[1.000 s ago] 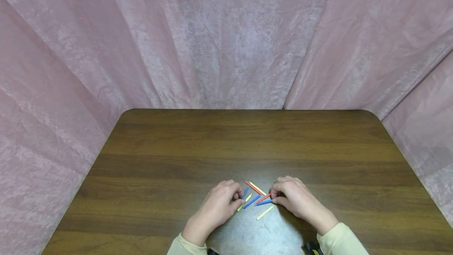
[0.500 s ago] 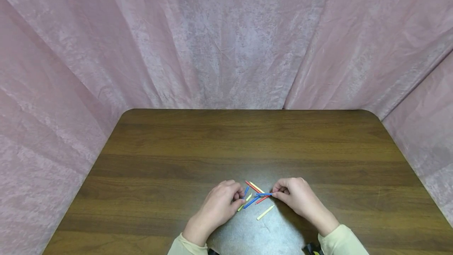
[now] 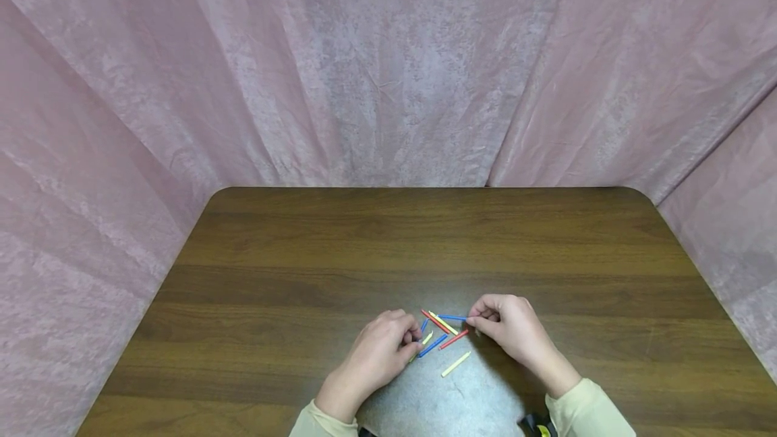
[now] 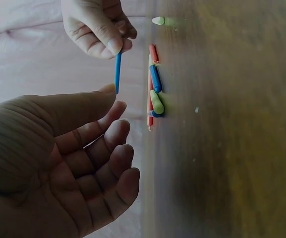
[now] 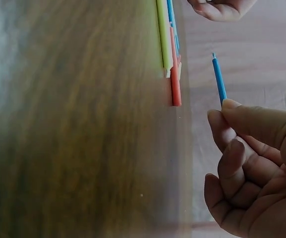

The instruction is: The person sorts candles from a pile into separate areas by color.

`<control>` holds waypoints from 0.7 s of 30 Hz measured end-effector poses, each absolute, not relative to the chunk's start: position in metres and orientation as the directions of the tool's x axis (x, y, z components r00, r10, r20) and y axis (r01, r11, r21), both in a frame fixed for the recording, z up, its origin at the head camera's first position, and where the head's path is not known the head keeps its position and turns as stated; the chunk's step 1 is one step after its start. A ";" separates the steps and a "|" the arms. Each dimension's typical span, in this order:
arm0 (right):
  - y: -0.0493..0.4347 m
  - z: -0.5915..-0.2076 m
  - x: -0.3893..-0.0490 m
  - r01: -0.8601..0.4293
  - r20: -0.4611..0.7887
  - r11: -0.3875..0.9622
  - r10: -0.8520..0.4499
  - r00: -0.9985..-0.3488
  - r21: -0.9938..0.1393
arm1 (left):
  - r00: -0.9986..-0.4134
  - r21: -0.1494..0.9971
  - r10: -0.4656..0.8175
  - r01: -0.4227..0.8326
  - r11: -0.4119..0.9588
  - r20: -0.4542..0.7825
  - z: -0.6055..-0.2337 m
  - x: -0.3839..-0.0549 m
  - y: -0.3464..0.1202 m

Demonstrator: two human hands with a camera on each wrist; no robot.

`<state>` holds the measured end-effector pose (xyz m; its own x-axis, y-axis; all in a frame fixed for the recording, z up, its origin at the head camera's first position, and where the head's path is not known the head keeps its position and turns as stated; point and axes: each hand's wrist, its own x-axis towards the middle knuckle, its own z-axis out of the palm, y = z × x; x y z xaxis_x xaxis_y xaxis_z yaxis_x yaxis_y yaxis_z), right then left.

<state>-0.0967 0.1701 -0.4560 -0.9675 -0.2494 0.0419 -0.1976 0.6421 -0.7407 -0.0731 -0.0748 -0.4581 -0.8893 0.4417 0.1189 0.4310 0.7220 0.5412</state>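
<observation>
My right hand (image 3: pixel 506 329) pinches one end of a thin blue candle (image 5: pixel 219 82) between thumb and index finger. The candle is raised off the table, its wick end pointing left. My left hand (image 3: pixel 379 349) hovers at the left of the candle pile, fingers loosely curled around nothing. In the left wrist view its thumb tip overlaps the far end of the held candle. Below lie a red candle (image 3: pixel 454 340), another blue candle (image 3: pixel 433 345) and several more, crossing one another. A pale yellow candle (image 3: pixel 455 364) lies apart, nearer the person.
The brown wooden table (image 3: pixel 303 241) has rounded far corners. Pink curtains (image 3: pixel 388 73) hang behind it and at both sides. A black and yellow object (image 3: pixel 537 425) sits by the right cuff.
My right hand has lifted the blue candle from the right side of the pile and moved it away from the person, above the far candles. The left hand has barely moved.
</observation>
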 end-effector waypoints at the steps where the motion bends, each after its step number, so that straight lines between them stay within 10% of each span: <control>1: 0.170 -0.456 -0.098 -0.194 0.041 0.646 -0.244 -0.969 -0.738 | -0.888 0.541 0.443 0.433 0.721 0.122 -0.458 -0.073 -0.075; 21: 0.164 -0.457 -0.116 -0.193 0.064 0.684 -0.210 -0.976 -0.703 | -0.879 0.527 0.461 0.450 0.721 0.120 -0.458 -0.072 -0.074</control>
<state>-0.1161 0.1643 -0.4569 -0.9757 -0.2098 0.0636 -0.1929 0.6842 -0.7033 -0.0723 -0.0735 -0.4581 -0.8794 0.4606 0.1202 0.4496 0.7208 0.5275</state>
